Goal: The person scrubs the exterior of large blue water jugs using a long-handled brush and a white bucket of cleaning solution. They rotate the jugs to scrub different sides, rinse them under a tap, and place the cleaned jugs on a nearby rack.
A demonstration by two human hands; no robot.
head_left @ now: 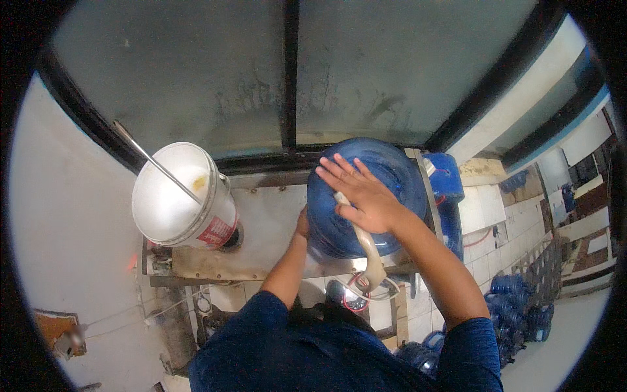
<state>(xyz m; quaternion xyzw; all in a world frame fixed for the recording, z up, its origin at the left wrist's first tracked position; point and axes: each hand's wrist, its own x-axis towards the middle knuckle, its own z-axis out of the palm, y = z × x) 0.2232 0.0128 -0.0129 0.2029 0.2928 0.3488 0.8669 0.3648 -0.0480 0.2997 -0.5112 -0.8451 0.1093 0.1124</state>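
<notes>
A large blue water jug [392, 176] lies on a metal stand [268, 222] below a frosted window. My right hand [359, 193] rests flat on the jug's upturned bottom, fingers spread, with a pale brush handle [369, 258] under the palm running back toward me. My left hand [302, 225] presses against the jug's left side, mostly hidden behind it. The handle ends in a loop with a red cord near the stand's front edge.
A white bucket [179, 196] with a thin metal rod [157, 163] in it stands on the stand's left. Several blue jugs [516, 307] are stacked on the floor at the right beside a tiled wall. Another blue container [447, 176] sits behind the jug.
</notes>
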